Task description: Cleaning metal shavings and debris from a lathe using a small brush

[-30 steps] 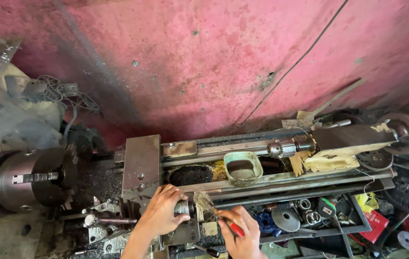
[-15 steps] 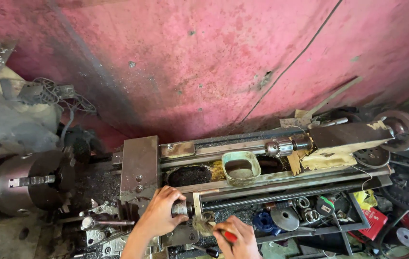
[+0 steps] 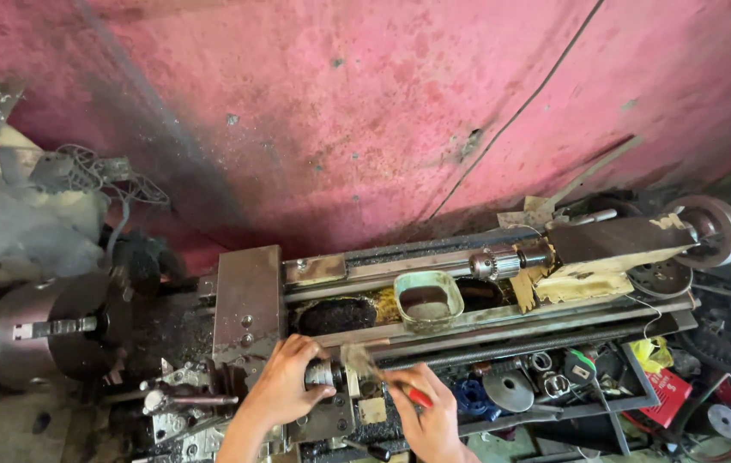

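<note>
I look down on a metal lathe [image 3: 434,283] set against a pink wall. My left hand [image 3: 290,384] grips a small metal handle [image 3: 324,374] on the front of the carriage [image 3: 247,302]. My right hand [image 3: 431,413] holds a red-handled brush [image 3: 383,377], its bristles blurred against the front of the bed beside the handle. The chuck [image 3: 31,330] sits at the far left, and the tailstock [image 3: 614,244] with a drill chuck [image 3: 496,264] at the right.
A green-rimmed bowl [image 3: 427,300] rests on the lathe bed among dark chips. Below the bed a tray [image 3: 554,390] holds gears, rings and small parts. A red box [image 3: 666,396] and a yellow bag [image 3: 653,351] lie at the lower right. Cables hang at the upper left.
The brush in my right hand has moved left along the front of the bed toward the handle. My left hand stays on the handle. The view has shifted slightly.
</note>
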